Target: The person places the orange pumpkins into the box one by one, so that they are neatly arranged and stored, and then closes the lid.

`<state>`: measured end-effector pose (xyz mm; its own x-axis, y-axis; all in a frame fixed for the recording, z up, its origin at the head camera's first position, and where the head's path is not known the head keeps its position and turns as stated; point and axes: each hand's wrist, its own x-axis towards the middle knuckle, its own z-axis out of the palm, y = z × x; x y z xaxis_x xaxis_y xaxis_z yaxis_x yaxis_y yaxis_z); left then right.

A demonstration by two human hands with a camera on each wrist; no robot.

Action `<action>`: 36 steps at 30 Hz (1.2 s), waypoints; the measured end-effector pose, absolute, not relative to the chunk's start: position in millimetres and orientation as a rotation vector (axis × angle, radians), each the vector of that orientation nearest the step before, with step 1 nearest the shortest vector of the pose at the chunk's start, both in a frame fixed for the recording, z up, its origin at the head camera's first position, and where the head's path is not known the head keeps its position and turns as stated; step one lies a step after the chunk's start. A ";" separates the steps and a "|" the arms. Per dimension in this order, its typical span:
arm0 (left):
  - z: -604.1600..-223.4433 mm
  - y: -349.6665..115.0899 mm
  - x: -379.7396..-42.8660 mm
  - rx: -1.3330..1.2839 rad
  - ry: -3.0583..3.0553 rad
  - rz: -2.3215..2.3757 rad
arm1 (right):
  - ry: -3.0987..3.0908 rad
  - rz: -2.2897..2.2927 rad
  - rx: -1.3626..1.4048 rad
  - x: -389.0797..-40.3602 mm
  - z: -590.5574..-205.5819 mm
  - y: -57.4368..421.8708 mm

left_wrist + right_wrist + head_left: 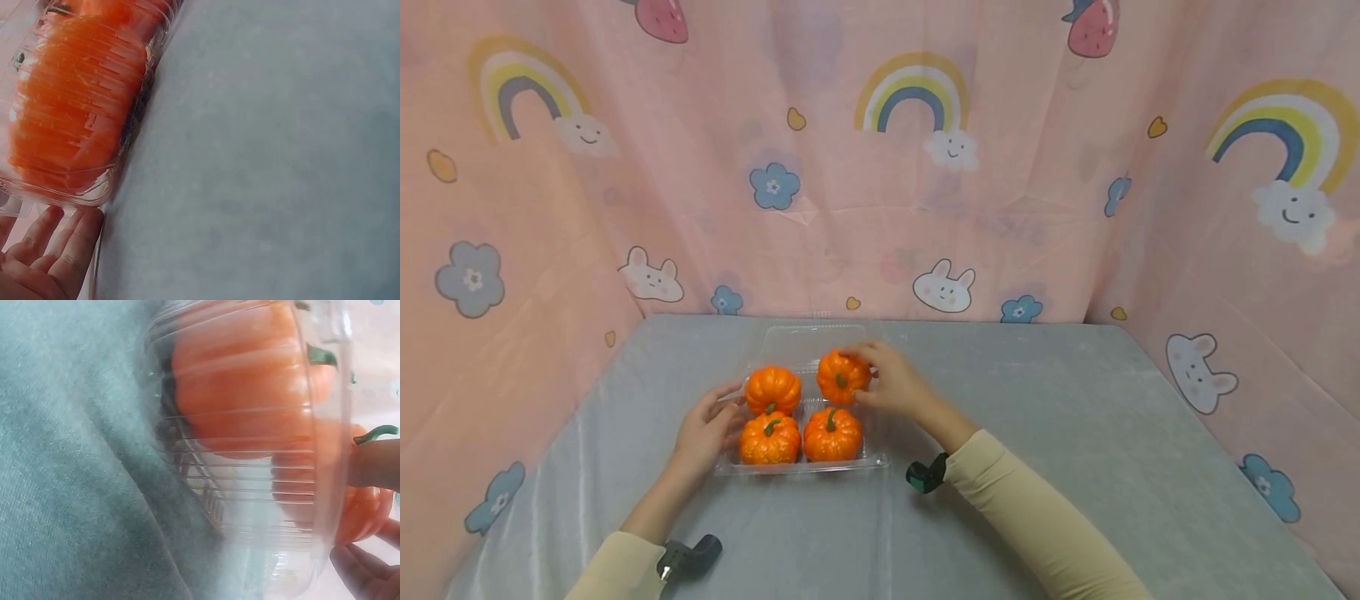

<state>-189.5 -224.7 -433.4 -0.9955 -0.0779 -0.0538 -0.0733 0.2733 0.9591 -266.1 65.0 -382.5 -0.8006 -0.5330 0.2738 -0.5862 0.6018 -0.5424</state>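
Observation:
Several small orange pumpkins with green stems are in a clear plastic clamshell box (842, 467). My right hand (895, 382) grips the back right pumpkin (832, 379) between thumb and fingers. In the right wrist view that pumpkin (369, 512) sits partly above the box rim, tilted. A front right pumpkin (832, 435), a front left pumpkin (770, 440) and a back left pumpkin (772, 389) lie in the box. The back left one leans toward the front left one. My left hand (703, 429) rests at the box's left side, its fingertips (92, 215) touching the plastic.
The clear lid (805, 337) lies folded open behind the box. A grey cloth covers the table (1037, 400). Pink patterned curtains (850, 233) hang along the back and both sides. Dark wrist devices (927, 473) sit on both wrists.

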 end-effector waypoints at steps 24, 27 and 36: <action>-431.6 -223.6 -188.4 0.150 -2.504 -1.875 | -2.712 0.769 1.096 -262.9 -388.4 56.4; -431.9 -223.6 -189.4 0.156 -2.508 -1.875 | -2.716 0.758 1.100 -263.0 -389.0 56.1; -429.6 -222.7 -189.1 0.167 -2.516 -1.870 | -2.749 0.656 1.122 -266.9 -386.8 53.8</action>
<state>-189.1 -222.7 -429.6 -0.9943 -0.0863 -0.0618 -0.0840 0.2845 0.9550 -266.9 53.8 -386.8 -0.7233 -0.6436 0.2502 -0.6873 0.6356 -0.3516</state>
